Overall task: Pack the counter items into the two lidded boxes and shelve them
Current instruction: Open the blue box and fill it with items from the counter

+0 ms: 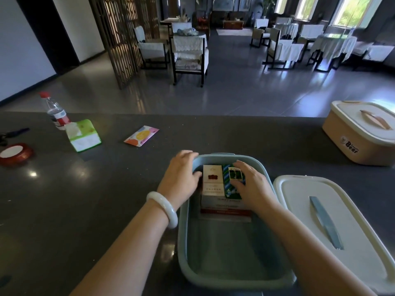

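- Blue box [213,253], lid off, lower centre on counter [85,210]; far end holds white pack [212,178] and green pack [232,181] atop a white carton [224,207].
- Left hand [181,178]: fingers curled over box rim, thumb on white pack.
- Right hand [252,182]: fingers flat on green pack.
- Its lid [320,227] lower right, touching box.
- Beige box [361,135], lidded, right edge.
- Upper left: bottle [56,112], tissues [83,135], colourful packet [141,135], red dish [15,154].
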The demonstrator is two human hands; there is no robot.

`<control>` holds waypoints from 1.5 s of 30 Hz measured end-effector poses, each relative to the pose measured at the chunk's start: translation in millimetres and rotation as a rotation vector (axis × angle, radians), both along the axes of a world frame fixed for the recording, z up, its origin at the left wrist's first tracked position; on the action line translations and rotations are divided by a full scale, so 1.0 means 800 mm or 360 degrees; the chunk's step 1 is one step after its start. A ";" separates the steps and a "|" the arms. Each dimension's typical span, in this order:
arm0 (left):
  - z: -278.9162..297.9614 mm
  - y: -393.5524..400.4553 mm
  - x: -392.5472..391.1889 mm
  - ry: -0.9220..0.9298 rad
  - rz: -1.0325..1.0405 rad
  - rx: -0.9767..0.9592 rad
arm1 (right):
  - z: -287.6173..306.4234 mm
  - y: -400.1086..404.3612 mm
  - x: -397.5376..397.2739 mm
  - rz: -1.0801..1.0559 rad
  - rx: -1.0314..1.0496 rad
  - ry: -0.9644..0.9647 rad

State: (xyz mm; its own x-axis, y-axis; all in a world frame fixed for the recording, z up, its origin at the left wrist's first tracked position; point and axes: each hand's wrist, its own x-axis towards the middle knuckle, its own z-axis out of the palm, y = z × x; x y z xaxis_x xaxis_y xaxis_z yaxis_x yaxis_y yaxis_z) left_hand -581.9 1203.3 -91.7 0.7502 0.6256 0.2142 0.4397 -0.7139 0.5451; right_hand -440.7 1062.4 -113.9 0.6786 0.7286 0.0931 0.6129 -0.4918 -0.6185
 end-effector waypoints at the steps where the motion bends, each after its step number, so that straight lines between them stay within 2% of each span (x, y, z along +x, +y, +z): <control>1: 0.004 0.007 -0.005 0.0041 0.0030 0.0003 | 0.006 0.005 -0.001 0.0043 -0.0016 0.0024; 7: 0.014 0.029 -0.038 0.0333 0.0178 0.0039 | 0.032 0.054 -0.021 0.0320 -0.0091 -0.0026; 16: 0.016 0.055 -0.102 0.0842 0.0410 0.0416 | 0.035 0.157 -0.075 0.0790 -0.0370 -0.0313; 24: 0.014 0.125 -0.157 0.1036 0.0510 0.0440 | 0.034 0.239 -0.122 0.0971 -0.0515 -0.0363; 29: 0.008 0.196 -0.175 0.1050 0.0484 0.0406 | 0.026 0.303 -0.133 0.0937 -0.0619 -0.0259; 36: -0.009 0.322 -0.193 0.0937 0.0436 0.0384 | 0.009 0.407 -0.144 0.0686 -0.0625 -0.0157; 45: -0.059 0.469 -0.202 0.0872 0.0409 0.0328 | -0.034 0.515 -0.138 0.0458 -0.0740 -0.0172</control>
